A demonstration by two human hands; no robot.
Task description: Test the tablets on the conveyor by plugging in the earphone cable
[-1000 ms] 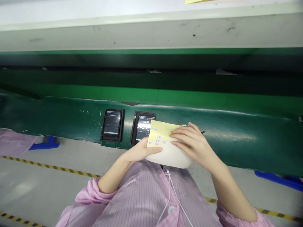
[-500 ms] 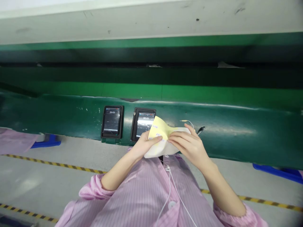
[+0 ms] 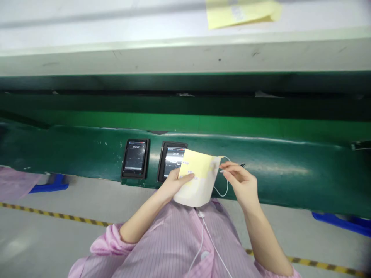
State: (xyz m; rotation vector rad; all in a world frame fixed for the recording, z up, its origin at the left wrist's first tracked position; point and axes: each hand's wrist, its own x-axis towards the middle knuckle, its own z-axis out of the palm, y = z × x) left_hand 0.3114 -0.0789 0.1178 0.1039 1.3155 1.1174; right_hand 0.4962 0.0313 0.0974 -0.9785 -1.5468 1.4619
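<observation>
My left hand grips a white face mask together with a yellow slip of paper that lies on top of it, thumb pressed on the slip. My right hand pinches the mask's thin white ear loop at the mask's right edge, and a dark pen tip pokes out behind its fingers. Both hands are held just in front of the dark green belt edge. Two small dark devices with lit screens sit on that edge, the right one partly hidden by the slip.
A white cable hangs down my pink striped smock. Blue trays sit on the grey floor under the belt. Yellow-black tape runs along the floor. Another yellow sheet lies on the white ledge above.
My right hand has left the top of the slip and moved to the mask's right edge, where it now pinches the ear loop. The mask is tilted more upright.
</observation>
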